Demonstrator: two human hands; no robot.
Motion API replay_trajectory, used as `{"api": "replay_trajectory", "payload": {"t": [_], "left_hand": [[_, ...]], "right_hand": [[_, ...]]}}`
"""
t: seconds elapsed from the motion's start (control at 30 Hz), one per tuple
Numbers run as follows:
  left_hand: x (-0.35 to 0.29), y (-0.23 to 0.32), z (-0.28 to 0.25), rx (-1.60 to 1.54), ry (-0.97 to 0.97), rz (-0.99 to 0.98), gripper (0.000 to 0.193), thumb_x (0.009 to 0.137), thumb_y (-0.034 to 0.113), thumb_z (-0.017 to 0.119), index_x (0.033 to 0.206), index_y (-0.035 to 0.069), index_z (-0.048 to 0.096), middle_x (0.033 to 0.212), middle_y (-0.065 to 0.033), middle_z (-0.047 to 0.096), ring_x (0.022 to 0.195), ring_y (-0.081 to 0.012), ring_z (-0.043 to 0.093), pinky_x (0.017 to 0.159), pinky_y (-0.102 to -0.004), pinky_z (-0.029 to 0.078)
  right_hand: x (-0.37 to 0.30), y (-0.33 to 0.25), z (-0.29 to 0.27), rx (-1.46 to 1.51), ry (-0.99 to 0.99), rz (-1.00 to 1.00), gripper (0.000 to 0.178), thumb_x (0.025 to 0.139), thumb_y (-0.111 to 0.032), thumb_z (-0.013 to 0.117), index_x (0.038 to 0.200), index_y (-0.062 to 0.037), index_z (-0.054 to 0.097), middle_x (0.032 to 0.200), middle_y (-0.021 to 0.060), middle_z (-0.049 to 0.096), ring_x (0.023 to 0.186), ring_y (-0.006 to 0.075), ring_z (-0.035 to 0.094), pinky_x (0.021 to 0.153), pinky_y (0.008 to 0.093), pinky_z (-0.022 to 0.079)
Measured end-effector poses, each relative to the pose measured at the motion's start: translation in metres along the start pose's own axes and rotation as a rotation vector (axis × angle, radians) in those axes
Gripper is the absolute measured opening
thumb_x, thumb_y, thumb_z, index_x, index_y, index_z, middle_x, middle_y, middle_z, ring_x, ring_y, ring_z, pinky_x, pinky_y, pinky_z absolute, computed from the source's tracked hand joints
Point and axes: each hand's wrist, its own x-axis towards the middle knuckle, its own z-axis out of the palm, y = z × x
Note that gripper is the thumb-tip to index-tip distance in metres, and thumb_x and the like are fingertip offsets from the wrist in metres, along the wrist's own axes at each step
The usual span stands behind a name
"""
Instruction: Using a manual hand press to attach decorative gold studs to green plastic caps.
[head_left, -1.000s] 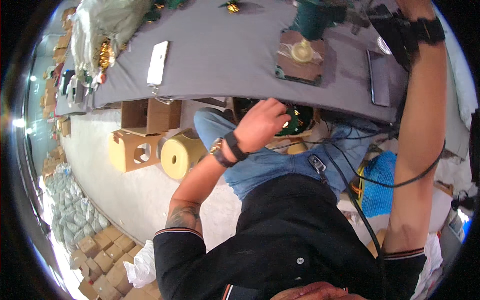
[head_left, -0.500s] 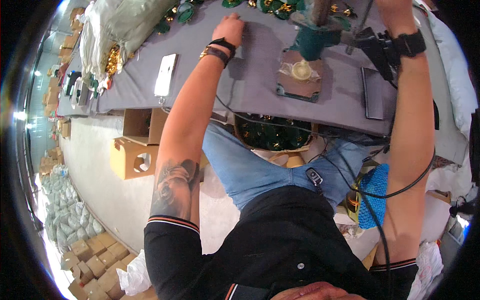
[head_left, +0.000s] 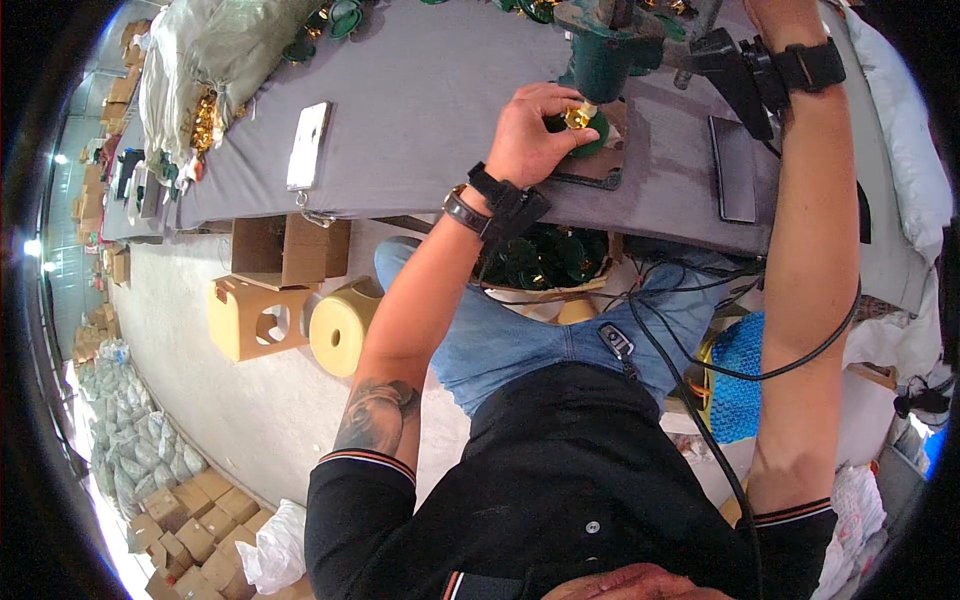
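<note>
Near cartons (head_left: 205, 520) on a pale floor (head_left: 260, 400), we are working at a grey-clothed desk (head_left: 420, 130) bearing a dark-green press (head_left: 603, 65). Piled green pieces (head_left: 550, 258) are lying below, finished or not we cannot tell. Our right hand (head_left: 782, 18) is extending past view, grip unclear; our left hand (head_left: 535, 125) is pinching one green-and-gold piece (head_left: 592, 140) under the press, seemingly mid-step.

Down I look from my own head, through a wide fisheye camera, my black short-sleeved shirt (head_left: 540, 470) right up close along the lower edge! The view faces forward over my blue denim jeans (head_left: 530, 345) to the grey cloth-covered counter (head_left: 410, 130) up top, its front edge bowing; my bare left grip (head_left: 530, 135) above centre, stacked brown cardboard boxes (head_left: 200, 515) far off at lower left.
</note>
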Motion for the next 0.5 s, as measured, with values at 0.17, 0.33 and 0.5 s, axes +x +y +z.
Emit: {"api": "replay_trajectory", "payload": {"t": [0.17,0.33,0.5], "left_hand": [[-0.007,-0.018,0.007,0.084,0.043,0.047,0.033,0.073,0.025,0.092,0.100,0.008,0.081,0.110,-0.0130,0.074,0.111,-0.0304,0.064,0.100,-0.0400,0.050],[-0.015,-0.015,0.006,0.062,0.094,0.053,0.042,0.069,0.028,0.094,0.104,0.008,0.080,0.114,-0.0141,0.073,0.119,-0.0328,0.062,0.106,-0.0416,0.048],[-0.010,-0.009,0.005,-0.005,0.020,0.150,0.068,0.063,0.032,0.097,0.118,0.002,0.070,0.125,-0.0168,0.069,0.129,-0.0356,0.057,0.111,-0.0431,0.046]], "right_hand": [[-0.052,-0.050,0.003,-0.075,-0.071,-0.136,0.011,0.106,-0.020,0.060,0.111,-0.0096,0.058,0.075,-0.0049,0.049,0.059,0.0035,0.049,0.049,0.0215,0.037],[-0.197,-0.064,-0.059,-0.080,-0.277,-0.024,0.015,0.097,-0.024,0.068,0.105,-0.0163,0.059,0.099,0.0128,0.062,0.107,0.0302,0.065,0.107,0.0551,0.045],[-0.270,-0.040,-0.072,-0.298,-0.313,-0.249,0.030,0.078,0.002,0.072,0.086,-0.0224,0.056,0.095,0.0014,0.062,0.097,0.0279,0.068,0.107,0.0528,0.041]]}}
